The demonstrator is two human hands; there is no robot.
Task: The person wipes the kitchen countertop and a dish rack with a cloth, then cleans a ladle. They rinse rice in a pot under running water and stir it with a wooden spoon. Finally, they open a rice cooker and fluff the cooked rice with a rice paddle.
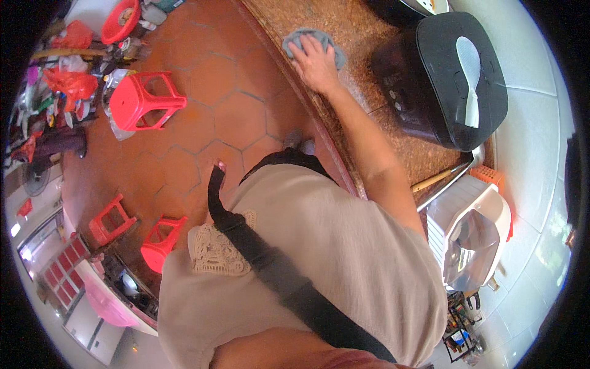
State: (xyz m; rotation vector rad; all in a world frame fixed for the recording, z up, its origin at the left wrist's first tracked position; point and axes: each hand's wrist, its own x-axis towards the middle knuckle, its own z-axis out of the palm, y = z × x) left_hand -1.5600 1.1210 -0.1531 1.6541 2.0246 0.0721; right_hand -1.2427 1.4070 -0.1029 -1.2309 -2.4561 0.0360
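Note:
My right hand [317, 64] presses down on a crumpled grey cloth [339, 55], fingers spread over it. The cloth lies on a speckled brown stone countertop [295, 11], close to its front edge. Whitish streaks show on the stone beside the wrist. To the right of the forearm stands a black rice cooker [410, 101], its lid down. A white rice paddle [469, 78] rests on that lid. My left hand is not in view. A black strap [267, 263] crosses my beige shirt [332, 240].
A wooden-handled utensil [431, 181] and a white plastic box with a clear front [472, 249] lie along the tiled wall [530, 138]. Red plastic stools [138, 101] stand on the hexagonal floor tiles [239, 115]. A red basin [120, 20] and bags are at far left.

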